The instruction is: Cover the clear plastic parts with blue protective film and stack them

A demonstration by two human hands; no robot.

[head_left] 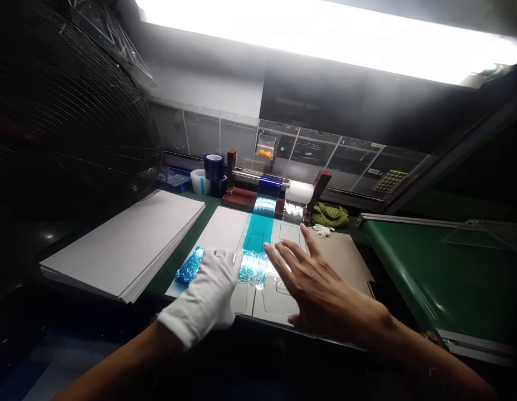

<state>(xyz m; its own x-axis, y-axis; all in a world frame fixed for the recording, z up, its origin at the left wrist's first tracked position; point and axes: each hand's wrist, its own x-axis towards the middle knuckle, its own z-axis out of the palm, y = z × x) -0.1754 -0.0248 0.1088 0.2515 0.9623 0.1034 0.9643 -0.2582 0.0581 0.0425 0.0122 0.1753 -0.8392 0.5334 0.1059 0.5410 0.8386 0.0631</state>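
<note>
My left hand [208, 292] wears a white glove and rests on a white sheet [223, 231], its fingers curled by the edge of a blue film strip [257, 231]; what they hold, if anything, is hidden. A crumpled blue film piece [190, 266] lies just left of that hand. My right hand [315, 284] is bare, fingers spread flat over a clear plastic sheet [292, 234] beside the blue strip. The strip runs back to a film roll [269, 185] on a roller stand.
A stack of white sheets [128, 245] lies at the left. Tape rolls [213, 167] stand at the back, with a green spotted cloth [330, 214] and a white glove [323, 229]. A green conveyor belt [446, 273] runs at the right. A dark fan [66, 111] fills the upper left.
</note>
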